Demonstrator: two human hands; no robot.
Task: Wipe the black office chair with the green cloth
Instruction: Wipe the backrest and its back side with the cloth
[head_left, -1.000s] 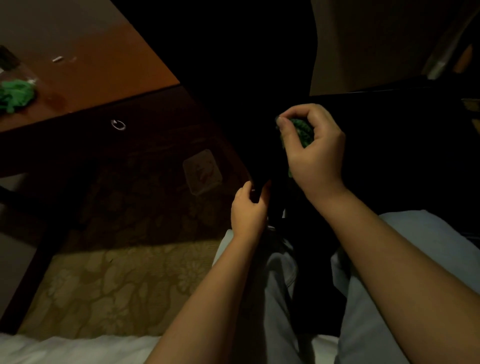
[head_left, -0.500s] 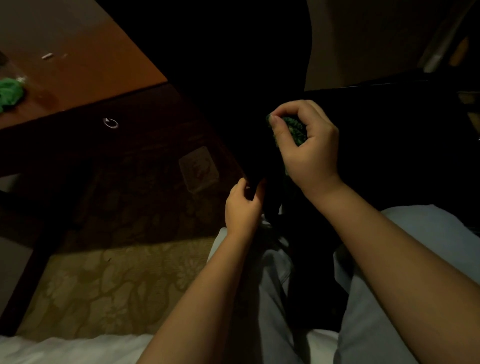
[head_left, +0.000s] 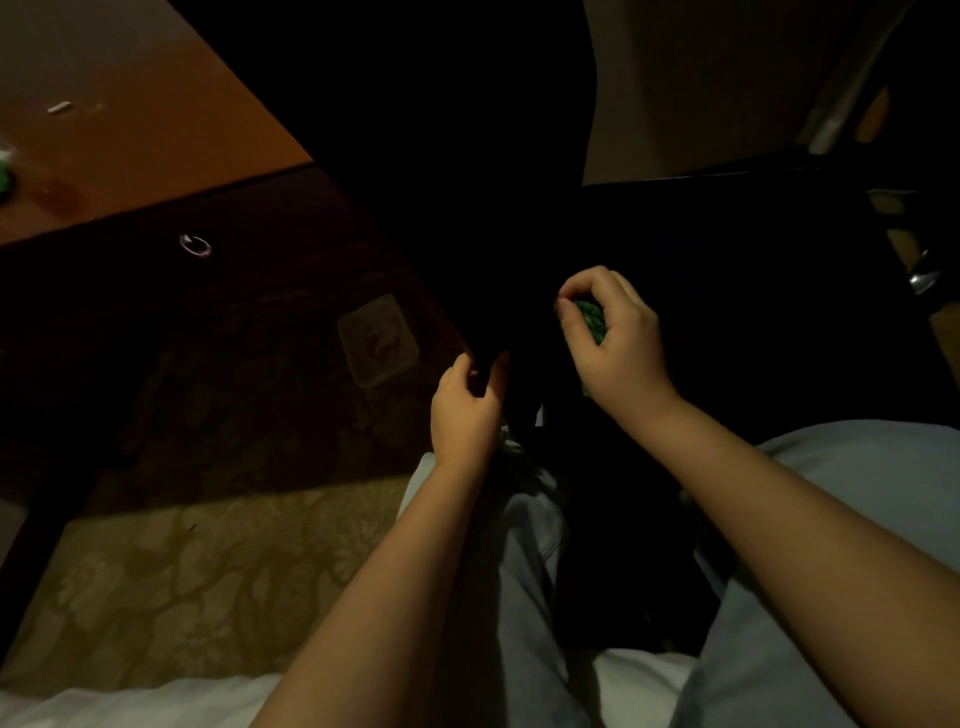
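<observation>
Head view, dim light: the right hand curls its fingers and thumb around a bunched, knobbly green cloth, holding it against the matte, nearly featureless black office chair. Just below and beside it, the left hand pinches a dark narrow edge of the chair. To the left lie a smooth reddish wooden desk and leaf-patterned carpet.

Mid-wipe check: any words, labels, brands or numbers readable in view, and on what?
None can be read.
The clear square on the carpet: faint marks, too dim to tell if they are text.
The white scrap on the desk: too small to read.
No label shows on the chair or the cloth.
</observation>
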